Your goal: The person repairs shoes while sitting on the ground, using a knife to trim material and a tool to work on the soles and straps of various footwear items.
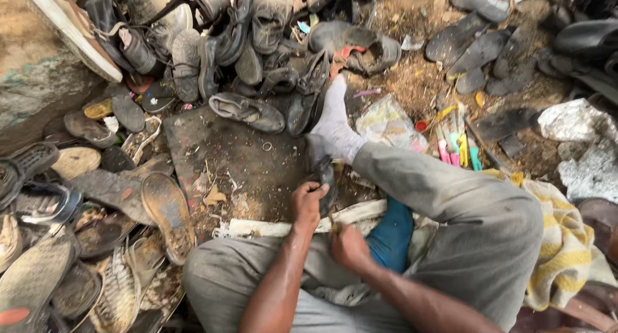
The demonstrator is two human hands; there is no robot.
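While a dark shoe [324, 178] is gripped by the left hand [308, 204], with fingers curled tightly over its upper edge, it is held upright just above the grey-trousered knees. The right hand [347, 246] is kept just beside it, fingers pinched together on a small tool [334, 227] whose kind cannot be told. A stained dark work board [225, 159] is laid on the ground before the person, with a small metal ring [266, 146] near its far edge. A heap of worn shoes [244, 43] is piled beyond the board's far edge, and loose soles [77, 198] are scattered past its left edge. Coloured tubes [456, 146] are seen at the right, near a yellow striped cloth [563, 243].
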